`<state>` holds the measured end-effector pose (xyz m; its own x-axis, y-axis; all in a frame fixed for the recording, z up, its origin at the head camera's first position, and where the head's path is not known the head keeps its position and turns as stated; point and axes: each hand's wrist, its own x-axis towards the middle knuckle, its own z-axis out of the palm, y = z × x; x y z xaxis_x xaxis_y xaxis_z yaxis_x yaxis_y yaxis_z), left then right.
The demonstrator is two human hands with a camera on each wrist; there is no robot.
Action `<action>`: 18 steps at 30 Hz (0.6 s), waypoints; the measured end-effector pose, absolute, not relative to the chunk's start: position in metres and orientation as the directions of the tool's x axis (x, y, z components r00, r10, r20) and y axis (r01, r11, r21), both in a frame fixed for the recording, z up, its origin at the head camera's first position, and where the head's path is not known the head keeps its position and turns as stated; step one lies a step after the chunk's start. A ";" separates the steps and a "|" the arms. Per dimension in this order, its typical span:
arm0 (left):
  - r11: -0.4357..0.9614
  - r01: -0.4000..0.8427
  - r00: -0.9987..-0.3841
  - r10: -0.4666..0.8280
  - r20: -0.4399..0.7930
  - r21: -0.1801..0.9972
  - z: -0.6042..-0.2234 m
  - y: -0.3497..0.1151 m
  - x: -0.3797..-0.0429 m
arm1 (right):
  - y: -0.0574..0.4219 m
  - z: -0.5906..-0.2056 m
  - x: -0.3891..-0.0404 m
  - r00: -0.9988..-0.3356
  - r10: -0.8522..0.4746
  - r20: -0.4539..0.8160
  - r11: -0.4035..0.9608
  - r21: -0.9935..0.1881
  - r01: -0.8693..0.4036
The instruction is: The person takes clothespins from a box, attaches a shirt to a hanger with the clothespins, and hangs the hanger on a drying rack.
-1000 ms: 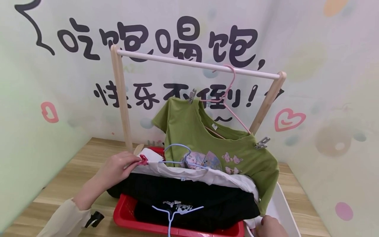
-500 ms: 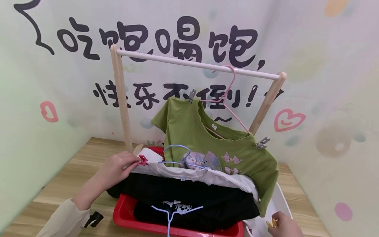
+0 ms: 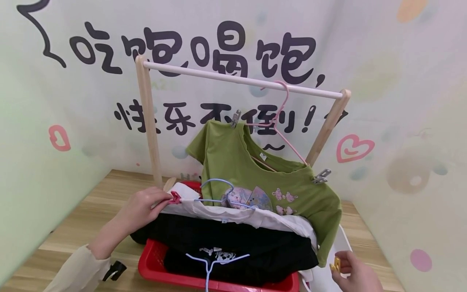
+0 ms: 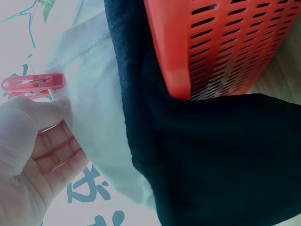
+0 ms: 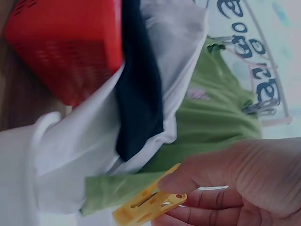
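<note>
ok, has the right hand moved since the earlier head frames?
Yes. In the head view, the right hand has shifted right and slightly up, farther from the red basket, and it pinches a yellow clip.

A green T-shirt [image 3: 222, 154] with two metal clips [image 3: 322, 177] hangs tilted from a pink hanger [image 3: 290, 145] on a wooden-legged garment rack [image 3: 200, 73], before a backdrop [image 3: 394, 61] of black Chinese lettering [image 3: 231, 48] and pink hearts [image 3: 352, 152]. Below, black clothing [image 3: 233, 231] drapes a red slotted basket [image 3: 151, 263] beside a white bin [image 3: 341, 239] on a wood-grain tabletop [image 3: 76, 211].
</note>
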<state>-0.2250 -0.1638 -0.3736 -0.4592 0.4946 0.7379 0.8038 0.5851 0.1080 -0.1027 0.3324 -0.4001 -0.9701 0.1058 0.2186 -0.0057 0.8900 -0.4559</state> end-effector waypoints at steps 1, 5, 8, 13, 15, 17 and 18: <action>0.583 0.806 -0.455 0.496 0.739 0.105 -0.374 -0.164 -0.225 | 0.330 -0.399 -0.102 -0.957 0.091 0.275 0.893 -0.449 -0.044; 0.568 0.817 -0.435 0.503 0.747 0.093 -0.375 -0.165 -0.226 | 0.324 -0.397 -0.099 -0.908 0.043 0.416 0.897 -0.417 -0.148; 0.563 0.822 -0.424 0.503 0.754 0.086 -0.376 -0.166 -0.227 | 0.320 -0.395 -0.099 -0.894 0.032 0.447 0.891 -0.417 -0.177; 0.559 0.825 -0.417 0.501 0.758 0.084 -0.376 -0.166 -0.227 | 0.311 -0.389 -0.098 -0.878 0.025 0.479 0.884 -0.421 -0.205; 0.556 0.827 -0.413 0.499 0.762 0.085 -0.377 -0.166 -0.228 | 0.305 -0.387 -0.098 -0.869 0.028 0.493 0.879 -0.427 -0.213; 0.551 0.830 -0.406 0.496 0.768 0.084 -0.377 -0.166 -0.228 | 0.299 -0.384 -0.098 -0.856 0.034 0.516 0.875 -0.429 -0.224; 0.549 0.831 -0.404 0.494 0.770 0.083 -0.377 -0.166 -0.228 | 0.296 -0.383 -0.099 -0.847 0.030 0.531 0.872 -0.428 -0.238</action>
<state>-0.2280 -0.1660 -0.3768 -0.4036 0.4942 0.7700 0.8315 0.5493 0.0833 -0.0986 0.2960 -0.3833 -0.8472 0.0295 0.5305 -0.2379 0.8717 -0.4284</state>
